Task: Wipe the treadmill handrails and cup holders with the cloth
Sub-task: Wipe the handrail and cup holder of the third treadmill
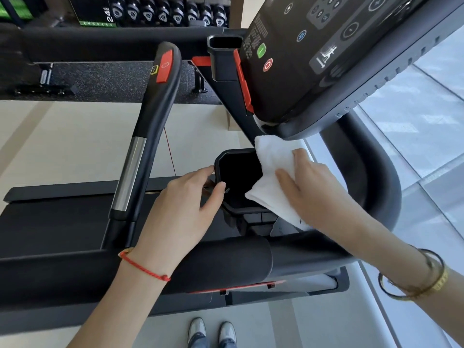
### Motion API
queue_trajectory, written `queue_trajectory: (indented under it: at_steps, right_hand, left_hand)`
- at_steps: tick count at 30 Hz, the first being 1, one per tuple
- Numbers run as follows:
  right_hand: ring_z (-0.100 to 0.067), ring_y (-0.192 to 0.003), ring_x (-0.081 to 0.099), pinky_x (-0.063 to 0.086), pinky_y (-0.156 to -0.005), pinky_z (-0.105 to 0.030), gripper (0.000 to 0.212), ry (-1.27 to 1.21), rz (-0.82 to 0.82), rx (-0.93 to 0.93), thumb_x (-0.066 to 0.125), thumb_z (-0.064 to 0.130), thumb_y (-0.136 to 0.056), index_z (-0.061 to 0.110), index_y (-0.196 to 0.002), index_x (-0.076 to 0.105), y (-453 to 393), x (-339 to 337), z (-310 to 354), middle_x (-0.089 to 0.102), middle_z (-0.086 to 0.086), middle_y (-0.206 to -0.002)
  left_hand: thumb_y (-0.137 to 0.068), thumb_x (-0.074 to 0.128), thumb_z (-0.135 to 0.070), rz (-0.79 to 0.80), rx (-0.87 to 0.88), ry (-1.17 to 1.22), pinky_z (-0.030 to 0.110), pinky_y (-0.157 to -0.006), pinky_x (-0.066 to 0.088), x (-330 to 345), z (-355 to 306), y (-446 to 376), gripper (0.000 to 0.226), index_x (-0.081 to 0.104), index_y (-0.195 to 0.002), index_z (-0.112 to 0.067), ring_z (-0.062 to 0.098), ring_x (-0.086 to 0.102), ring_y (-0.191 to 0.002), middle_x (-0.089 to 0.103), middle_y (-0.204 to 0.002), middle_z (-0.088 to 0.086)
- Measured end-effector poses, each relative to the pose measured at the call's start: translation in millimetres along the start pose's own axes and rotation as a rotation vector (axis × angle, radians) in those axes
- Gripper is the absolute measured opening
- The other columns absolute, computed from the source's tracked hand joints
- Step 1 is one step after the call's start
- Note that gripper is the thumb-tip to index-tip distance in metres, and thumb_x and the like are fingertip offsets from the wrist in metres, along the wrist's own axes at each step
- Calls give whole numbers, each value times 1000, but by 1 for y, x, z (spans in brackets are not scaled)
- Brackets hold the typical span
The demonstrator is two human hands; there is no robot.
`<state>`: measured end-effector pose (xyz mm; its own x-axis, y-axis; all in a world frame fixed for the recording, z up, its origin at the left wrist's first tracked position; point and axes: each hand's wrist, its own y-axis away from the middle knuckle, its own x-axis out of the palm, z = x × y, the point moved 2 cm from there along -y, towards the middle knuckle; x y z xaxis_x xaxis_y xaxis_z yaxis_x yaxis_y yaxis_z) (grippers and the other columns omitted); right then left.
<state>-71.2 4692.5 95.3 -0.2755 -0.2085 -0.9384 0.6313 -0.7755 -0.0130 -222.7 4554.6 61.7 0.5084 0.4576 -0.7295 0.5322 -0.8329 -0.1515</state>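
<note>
Two hands: left [184, 197], right [311, 187]; one white cloth [272, 167]; two cup holders: near [238, 179], far [224, 57]; one handrail with silver grip [140, 151]; one console [339, 51]; two shoes [212, 332]; one red string bracelet [143, 266]; two gold bangles [424, 277]

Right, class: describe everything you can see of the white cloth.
The white cloth looks like soft terry towelling, folded into a thick pad. It lies over the right rim of the near black cup holder, just below the console's edge. The right hand presses on it with spread fingers; the left hand does not touch it.
</note>
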Motion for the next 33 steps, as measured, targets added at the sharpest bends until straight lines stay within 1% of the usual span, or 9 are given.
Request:
queue_trajectory:
  at_steps: [2, 4, 8, 11, 14, 19, 25, 27, 33]
  right_hand:
    - [-24, -73, 48, 32, -56, -33, 12, 94, -70, -62, 40, 21, -102, 12, -110, 40, 6, -4, 0, 52, -1, -85]
    - [-25, -97, 51, 45, -72, -39, 27, 158, -110, -190, 45, 14, -99, 14, -126, 46, 11, -10, 3, 58, -2, -111]
    - [-20, -115, 51, 46, -89, -36, 43, 189, 36, -486, 60, 34, -90, 21, -131, 56, 7, -16, 15, 61, 4, -121]
    - [-19, -109, 54, 44, -85, -27, 44, 289, 187, -608, 56, 41, -93, 22, -132, 53, -9, -11, 21, 60, 2, -115]
    - [-19, -105, 55, 43, -75, -30, 44, 288, 263, -625, 45, 51, -90, 27, -127, 51, -26, -6, 25, 57, 3, -109]
    - [-23, -104, 59, 47, -83, -37, 44, 418, 327, -689, 32, 53, -95, 32, -131, 45, -43, 3, 26, 62, 2, -110]
    - [-20, -92, 61, 48, -82, -37, 38, 548, 404, -832, 25, 50, -98, 25, -113, 50, -52, 17, 22, 59, 5, -97]
    - [-18, -87, 60, 47, -83, -36, 36, 530, 390, -861, 26, 50, -98, 25, -111, 49, -55, 17, 22, 54, 8, -90]
    - [-20, -78, 59, 49, -71, -37, 36, 211, 440, -823, 45, 39, -95, 32, -129, 37, -53, 4, 17, 61, 5, -90]
  left_hand:
    - [-93, 49, -43, -7, 6, 1, 41, -87, 55, -2, -1, 2, 45, 59, -132, -24, 16, 66, -101, 70, -111, -6]
    - [-92, 47, -44, -8, 11, -1, 40, -86, 55, -5, -2, 3, 47, 58, -133, -25, 14, 66, -101, 69, -111, -8]
    - [-91, 46, -42, 0, 23, 1, 40, -87, 55, -9, -2, 6, 47, 58, -134, -25, 12, 65, -103, 68, -113, -11]
    - [-91, 46, -37, -6, 17, 1, 41, -87, 55, -12, -1, 8, 47, 58, -134, -24, 12, 65, -103, 68, -115, -11]
    - [-92, 47, -35, -4, 2, 9, 41, -88, 54, -12, 1, 10, 44, 58, -133, -26, 12, 64, -105, 66, -118, -13]
    - [-93, 45, -39, 14, -13, 1, 40, -86, 53, -9, 0, 12, 45, 55, -135, -29, 13, 64, -103, 64, -118, -16]
    - [-94, 46, -38, 4, -34, -4, 38, -87, 54, -7, -1, 7, 44, 54, -137, -31, 11, 63, -104, 63, -119, -18]
    - [-94, 45, -38, 0, -36, -1, 37, -88, 54, -6, -2, 5, 45, 54, -137, -30, 9, 62, -106, 62, -119, -18]
    - [-93, 48, -39, -10, -52, 12, 33, -86, 56, -6, -3, 2, 45, 55, -136, -28, 3, 61, -105, 62, -118, -20]
